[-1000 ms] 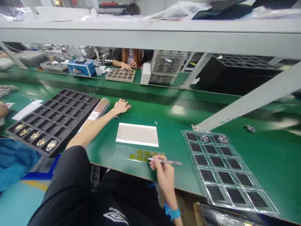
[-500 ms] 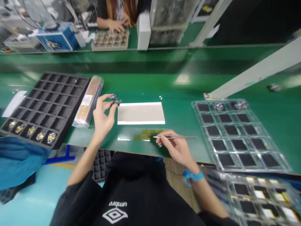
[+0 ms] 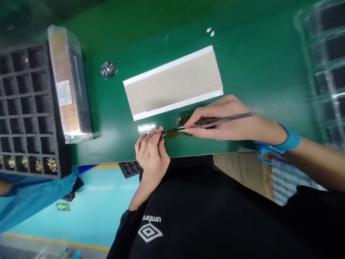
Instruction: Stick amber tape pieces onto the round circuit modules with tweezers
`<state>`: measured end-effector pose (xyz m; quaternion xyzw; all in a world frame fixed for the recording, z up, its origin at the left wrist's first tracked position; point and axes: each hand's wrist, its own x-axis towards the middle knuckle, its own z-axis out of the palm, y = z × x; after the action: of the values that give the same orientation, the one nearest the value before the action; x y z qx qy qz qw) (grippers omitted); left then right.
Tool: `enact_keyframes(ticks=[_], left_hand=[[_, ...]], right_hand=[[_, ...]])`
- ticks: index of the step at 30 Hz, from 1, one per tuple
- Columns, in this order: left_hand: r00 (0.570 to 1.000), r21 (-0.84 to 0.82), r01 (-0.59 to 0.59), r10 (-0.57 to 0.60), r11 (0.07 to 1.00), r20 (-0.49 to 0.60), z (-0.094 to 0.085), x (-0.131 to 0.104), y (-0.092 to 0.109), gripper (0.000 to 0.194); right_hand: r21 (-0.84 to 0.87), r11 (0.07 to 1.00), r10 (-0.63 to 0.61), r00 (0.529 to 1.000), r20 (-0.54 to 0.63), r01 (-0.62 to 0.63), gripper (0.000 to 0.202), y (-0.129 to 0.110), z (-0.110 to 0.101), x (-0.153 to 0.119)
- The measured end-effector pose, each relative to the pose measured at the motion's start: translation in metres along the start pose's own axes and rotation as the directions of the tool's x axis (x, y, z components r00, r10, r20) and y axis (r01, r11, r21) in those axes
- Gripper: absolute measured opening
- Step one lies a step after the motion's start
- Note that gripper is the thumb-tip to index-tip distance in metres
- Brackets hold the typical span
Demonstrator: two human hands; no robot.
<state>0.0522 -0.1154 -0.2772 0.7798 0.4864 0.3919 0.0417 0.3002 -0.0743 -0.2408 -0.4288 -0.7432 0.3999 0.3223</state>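
My left hand (image 3: 152, 151), near the table's front edge, pinches a small dark circuit board (image 3: 163, 135), seen almost edge-on. Close by on its right, my right hand (image 3: 215, 118) grips metal tweezers (image 3: 229, 118). Their tips touch or hover just above amber-yellow film pieces (image 3: 172, 133) on a shiny clear strip (image 3: 147, 127); which of the two I cannot tell. Fingers cover part of the strip. Farther back on the left, a round circuit board (image 3: 107, 69) lies on the green table.
Beyond my hands lies a beige sheet (image 3: 175, 81) with white edges. On the left are a plastic-wrapped box (image 3: 70, 86) and a black foam tray (image 3: 50, 133) with several metallic parts in its front row. A clear compartment tray (image 3: 320, 64) stands right. Two white bits (image 3: 210, 32) lie behind.
My left hand has come down and right with the small board, from beside the beige sheet to the strip. The tweezers stay at the film pieces. The view has tilted down and closer.
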Motion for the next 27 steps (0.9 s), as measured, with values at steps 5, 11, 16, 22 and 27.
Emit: enact_keyframes(ticks=[5, 11, 16, 22, 27], left_hand=[[1.0, 0.036, 0.019, -0.018, 0.999, -0.01, 0.006, -0.002, 0.004, 0.02], [0.989, -0.067, -0.15, 0.15, 0.986, -0.013, -0.001, -0.007, -0.003, 0.017], [0.932, -0.1, -0.344, 0.353, 0.934, 0.088, -0.004, -0.002, -0.007, 0.012], [0.944, -0.111, -0.296, 0.308, 0.949, 0.119, -0.004, 0.001, -0.003, 0.011], [0.943, -0.077, -0.272, 0.282, 0.959, 0.179, -0.007, -0.005, 0.002, 0.021]], right_hand=[[-0.076, 0.989, -0.134, 0.989, -0.06, 0.13, 0.022, 0.009, 0.002, -0.006], [0.037, 0.983, -0.182, 0.983, 0.013, 0.182, 0.016, 0.013, 0.002, -0.004], [0.043, 0.989, -0.143, 0.99, 0.01, 0.143, 0.017, 0.012, 0.004, -0.006], [-0.089, 0.985, -0.155, 0.987, -0.049, 0.15, 0.016, 0.009, 0.004, -0.01], [-0.246, 0.938, -0.247, 0.969, 0.014, 0.243, 0.009, 0.008, 0.004, -0.012]])
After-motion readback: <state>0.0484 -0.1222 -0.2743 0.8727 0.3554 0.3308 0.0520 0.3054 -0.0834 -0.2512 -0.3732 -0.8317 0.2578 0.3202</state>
